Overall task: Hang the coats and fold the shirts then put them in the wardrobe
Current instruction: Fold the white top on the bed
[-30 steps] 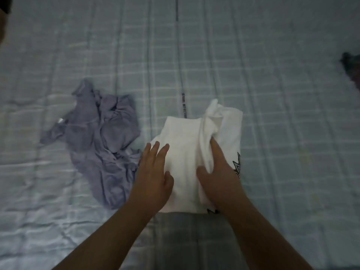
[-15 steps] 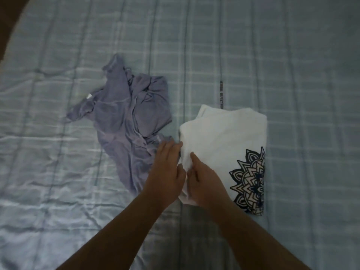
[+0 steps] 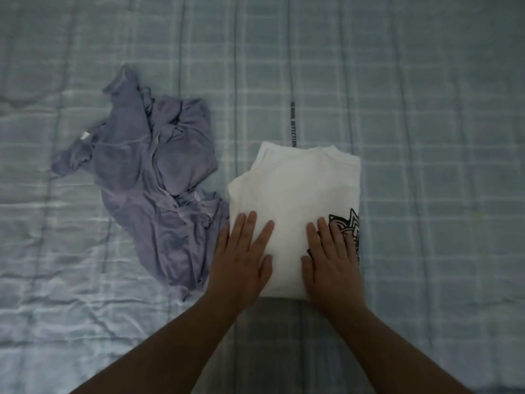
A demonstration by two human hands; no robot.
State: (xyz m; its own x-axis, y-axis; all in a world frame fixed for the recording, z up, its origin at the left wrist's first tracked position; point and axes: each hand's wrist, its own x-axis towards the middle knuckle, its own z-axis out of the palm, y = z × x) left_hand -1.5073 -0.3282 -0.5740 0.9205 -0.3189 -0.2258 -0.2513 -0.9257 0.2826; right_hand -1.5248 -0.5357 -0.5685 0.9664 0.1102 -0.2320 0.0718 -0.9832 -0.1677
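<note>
I see both hands flat, fingers straight: left hand (image 3: 241, 263) and right hand (image 3: 331, 261) press the near edge of the white shirt (image 3: 295, 191), folded to a soft rectangle. Left of it, touching, lies a crumpled purple shirt (image 3: 147, 177). Checked bed sheet (image 3: 426, 137) spreads wide beyond.

Open bed (image 3: 426, 137) lies right of and beyond the folded white shirt (image 3: 298, 189) — its left flank is blocked, the crumpled purple shirt (image 3: 147, 177) lying just beside it.
</note>
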